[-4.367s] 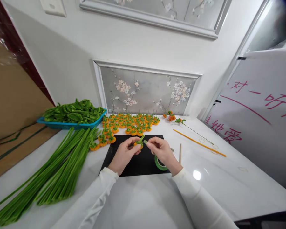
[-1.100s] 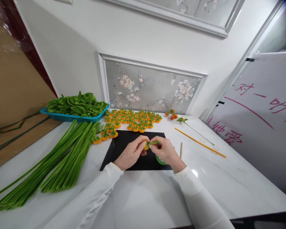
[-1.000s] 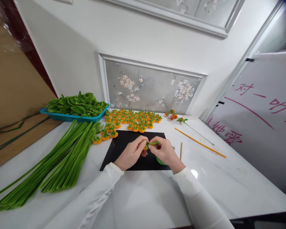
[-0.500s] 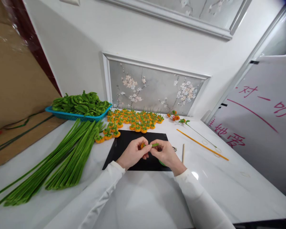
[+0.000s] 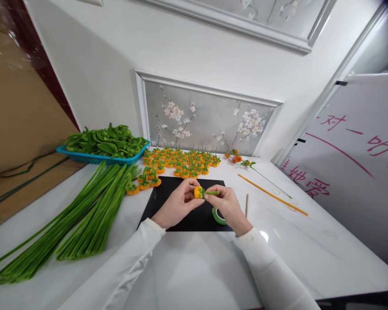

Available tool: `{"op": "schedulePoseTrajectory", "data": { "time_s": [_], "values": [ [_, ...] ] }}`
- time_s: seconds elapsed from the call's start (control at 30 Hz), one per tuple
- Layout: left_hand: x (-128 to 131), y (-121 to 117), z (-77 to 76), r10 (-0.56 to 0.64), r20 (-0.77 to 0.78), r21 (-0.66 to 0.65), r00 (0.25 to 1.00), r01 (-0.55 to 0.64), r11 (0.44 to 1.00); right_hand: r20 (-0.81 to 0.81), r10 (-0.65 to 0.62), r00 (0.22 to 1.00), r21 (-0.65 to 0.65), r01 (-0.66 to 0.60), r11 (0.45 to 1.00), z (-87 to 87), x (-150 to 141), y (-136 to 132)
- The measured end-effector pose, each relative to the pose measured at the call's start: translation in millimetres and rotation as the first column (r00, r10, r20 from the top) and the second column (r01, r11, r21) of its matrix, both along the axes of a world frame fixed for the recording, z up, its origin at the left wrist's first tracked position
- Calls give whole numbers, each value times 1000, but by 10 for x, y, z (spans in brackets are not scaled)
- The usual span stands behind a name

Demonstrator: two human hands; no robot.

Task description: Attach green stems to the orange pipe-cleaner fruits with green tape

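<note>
My left hand (image 5: 177, 204) pinches a small orange pipe-cleaner fruit (image 5: 198, 191) with a green top. Its green stem (image 5: 211, 192) sticks out to the right, and my right hand (image 5: 226, 206) pinches that stem. Both hands hover over a black mat (image 5: 163, 202). A roll of green tape (image 5: 218, 216) lies on the mat just under my right hand. Behind the mat sit several finished orange fruits (image 5: 181, 162).
A thick bundle of green pipe cleaners (image 5: 80, 219) lies at the left. A blue tray (image 5: 93, 158) holds green leaf shapes. An orange pipe cleaner (image 5: 271, 194), a wooden stick (image 5: 246, 205) and a flower sprig (image 5: 242, 162) lie to the right. A whiteboard (image 5: 349, 159) leans at the right.
My hands have risen slightly and turned the fruit so its orange side shows. The green tape roll, hidden under my right hand before, is now uncovered.
</note>
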State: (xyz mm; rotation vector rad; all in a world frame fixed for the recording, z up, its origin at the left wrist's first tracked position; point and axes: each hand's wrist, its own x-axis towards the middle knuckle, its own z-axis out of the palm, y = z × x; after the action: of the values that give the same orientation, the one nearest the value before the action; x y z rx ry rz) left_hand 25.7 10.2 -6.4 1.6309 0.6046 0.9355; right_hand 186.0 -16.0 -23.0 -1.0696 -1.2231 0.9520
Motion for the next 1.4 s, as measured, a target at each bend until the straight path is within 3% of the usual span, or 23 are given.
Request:
{"op": "schedulePoseTrajectory", "data": {
  "time_s": [0.1, 0.2, 0.3, 0.43, 0.6, 0.77, 0.9, 1.03, 1.17, 1.4],
  "values": [
    [-3, 24, -22, -5, -41, 47, 999, 7, 999, -59, 30, 998, -30, -32, 999, 36, -9, -17],
    [-11, 29, -11, -22, -88, 44, 996, 26, 999, 10, 77, 997, 12, -78, 997, 48, 10, -38],
    [-21, 19, 19, -38, -112, 6, 993, 39, 999, 195, 65, 979, 153, -96, 984, 26, 46, -46],
    [-36, 7, 36, -67, -145, -79, 987, 56, 995, 422, -68, 904, 380, -108, 919, -8, 67, -45],
    [-56, 4, 28, -128, -147, -221, 981, 94, 971, 470, -99, 877, 486, -164, 858, 2, 29, -70],
    [-79, -6, 46, -147, -177, -341, 973, 79, 937, 465, -101, 879, 505, -170, 846, 31, -26, -124],
    [-71, -25, 81, -123, -129, -381, 984, 66, 922, 429, -63, 901, 454, -155, 877, 38, -55, -139],
    [-55, -39, 114, -82, 83, -263, 993, 101, 959, 329, -143, 934, 383, 7, 924, 13, -52, -101],
    [-51, -21, 115, -64, 82, -119, 995, 74, 990, 247, -124, 961, 324, 39, 945, -18, -26, -60],
    [-67, 11, 110, -74, -2, -157, 997, 72, 985, 355, -224, 908, 476, 31, 879, 4, 3, -69]
  ]
}}
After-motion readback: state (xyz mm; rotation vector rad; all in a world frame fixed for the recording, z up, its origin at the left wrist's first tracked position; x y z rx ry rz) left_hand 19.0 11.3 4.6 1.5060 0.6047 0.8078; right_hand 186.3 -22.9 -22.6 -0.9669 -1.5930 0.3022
